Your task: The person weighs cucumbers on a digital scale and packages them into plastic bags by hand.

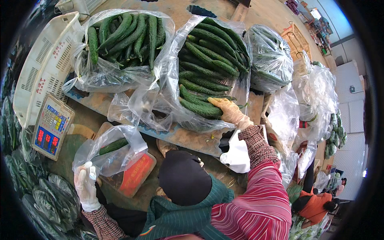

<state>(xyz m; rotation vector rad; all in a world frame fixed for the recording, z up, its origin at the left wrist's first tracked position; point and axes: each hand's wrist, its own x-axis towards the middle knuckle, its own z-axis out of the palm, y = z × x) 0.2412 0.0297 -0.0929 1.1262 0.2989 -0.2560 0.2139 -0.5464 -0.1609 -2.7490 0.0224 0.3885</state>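
Note:
My left hand point(86, 183), in a pale glove, grips the rim of a clear plastic bag point(132, 159). Inside that bag lies one cucumber point(113, 146), above a scale platform with a red printed sheet point(135, 174). My right hand point(230, 111), in a yellowish glove, rests on the lowest cucumbers point(204, 108) in a large open plastic bag point(180, 39); its fingers lie over one cucumber's end, and whether they close round it cannot be told. To the left stands another open bag point(105, 78) full of cucumbers point(129, 33).
The scale's display panel point(48, 139) and white plastic crates point(57, 60) are at the left. Bagged cucumbers point(54, 198) lie lower left. A closed bag of cucumbers point(270, 60) and empty-looking plastic bags point(315, 90) are at the right. A person in orange point(315, 205) is at the far right.

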